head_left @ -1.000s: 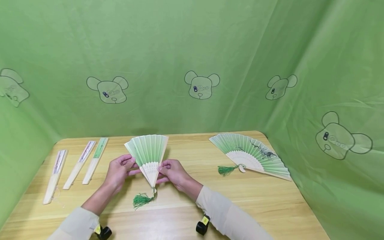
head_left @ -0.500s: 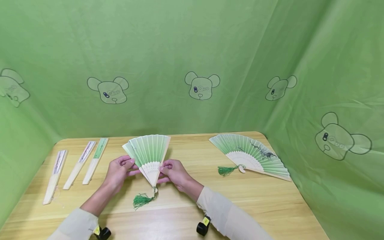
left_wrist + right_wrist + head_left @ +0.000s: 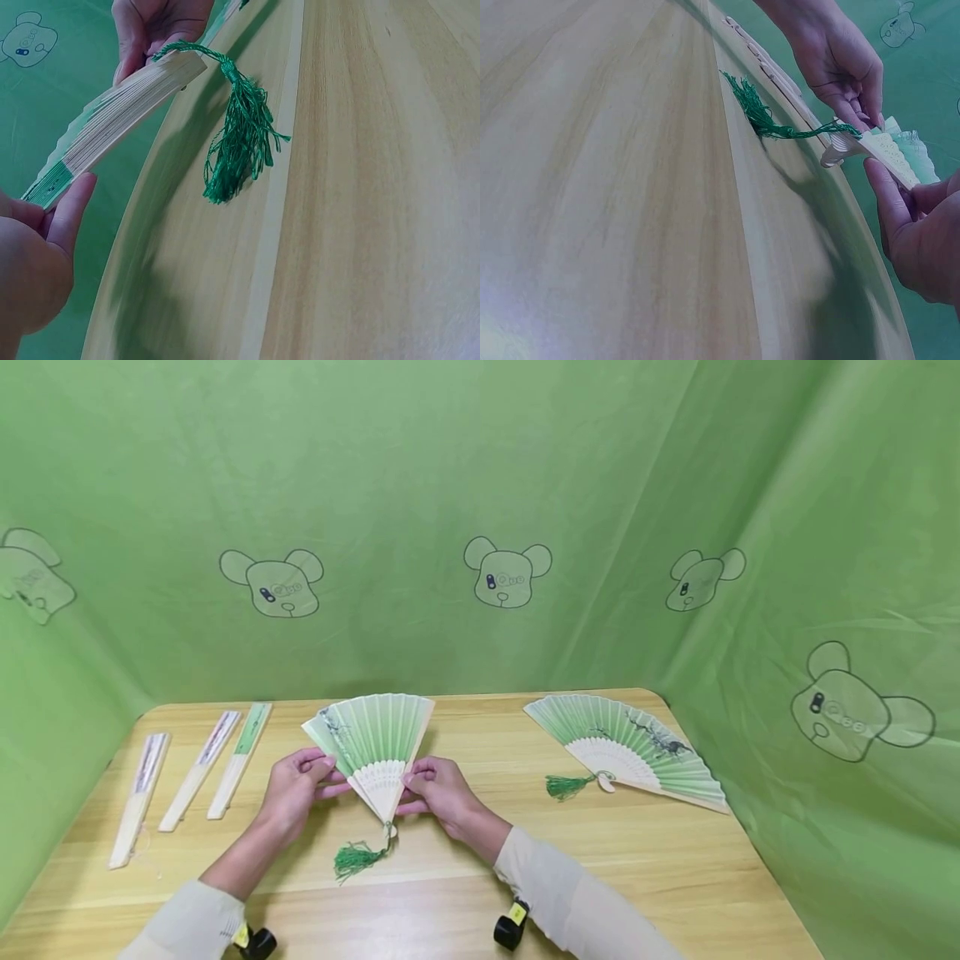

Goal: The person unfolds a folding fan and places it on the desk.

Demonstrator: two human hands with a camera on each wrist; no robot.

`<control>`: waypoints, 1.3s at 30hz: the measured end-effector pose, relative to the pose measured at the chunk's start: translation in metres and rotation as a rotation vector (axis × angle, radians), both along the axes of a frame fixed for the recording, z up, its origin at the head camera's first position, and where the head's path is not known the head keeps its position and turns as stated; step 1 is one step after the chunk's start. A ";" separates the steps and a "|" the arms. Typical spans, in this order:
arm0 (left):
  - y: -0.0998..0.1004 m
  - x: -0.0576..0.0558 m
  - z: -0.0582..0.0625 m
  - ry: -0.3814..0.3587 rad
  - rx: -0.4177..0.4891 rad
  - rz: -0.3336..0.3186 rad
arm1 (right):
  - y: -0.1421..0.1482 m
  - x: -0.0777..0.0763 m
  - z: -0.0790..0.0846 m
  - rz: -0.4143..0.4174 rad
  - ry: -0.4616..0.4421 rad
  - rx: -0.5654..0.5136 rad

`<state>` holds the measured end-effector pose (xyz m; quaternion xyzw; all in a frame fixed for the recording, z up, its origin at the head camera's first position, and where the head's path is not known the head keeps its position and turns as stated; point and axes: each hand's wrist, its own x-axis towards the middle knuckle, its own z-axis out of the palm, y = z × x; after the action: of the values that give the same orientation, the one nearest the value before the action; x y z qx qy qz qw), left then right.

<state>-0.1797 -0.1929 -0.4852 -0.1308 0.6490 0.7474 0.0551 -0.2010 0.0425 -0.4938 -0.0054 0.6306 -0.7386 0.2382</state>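
Note:
Between both hands is a partly spread green folding fan (image 3: pixel 382 735), with pale ribs and a dark branch print showing at its left side. My left hand (image 3: pixel 294 789) pinches the fan's left edge, and my right hand (image 3: pixel 442 793) pinches its right edge near the ribs. From the pivot end hangs a green tassel (image 3: pixel 358 860). Seen from the left wrist, the fan's stacked ribs (image 3: pixel 127 112) are held above the table, with the tassel (image 3: pixel 240 139) dangling. In the right wrist view the thumb of the right hand (image 3: pixel 926 240) lies against the outer rib.
A fully spread green fan (image 3: pixel 630 747) with its own tassel (image 3: pixel 567 787) lies at the table's right. Three folded fans, a left one (image 3: pixel 138 802), a middle one (image 3: pixel 198 772) and a green-topped one (image 3: pixel 240 760), lie at the left. Green cloth (image 3: pixel 420 468) hangs behind the wooden table (image 3: pixel 675 877).
The held fan has spread wider, its left leaf moving left and its right edge moving right. More of the branch print shows. My right hand has shifted slightly right.

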 end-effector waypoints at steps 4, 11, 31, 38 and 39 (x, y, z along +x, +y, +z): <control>0.000 0.000 0.000 0.002 0.007 0.000 | 0.001 0.000 0.001 -0.006 0.008 0.001; 0.000 0.001 0.002 -0.001 0.005 0.009 | 0.001 0.000 0.001 -0.026 0.004 -0.011; 0.003 0.006 0.000 0.009 0.037 0.076 | 0.005 0.003 -0.001 -0.106 0.006 -0.051; 0.004 0.007 0.000 0.002 0.068 0.099 | 0.005 0.005 0.000 -0.143 0.010 -0.054; 0.004 0.007 0.000 0.002 0.070 0.102 | 0.005 0.005 0.000 -0.149 0.005 -0.057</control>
<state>-0.1730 -0.1890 -0.4856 -0.1610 0.6150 0.7717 0.0209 -0.1963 0.0479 -0.4941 0.0329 0.6087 -0.7719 0.1805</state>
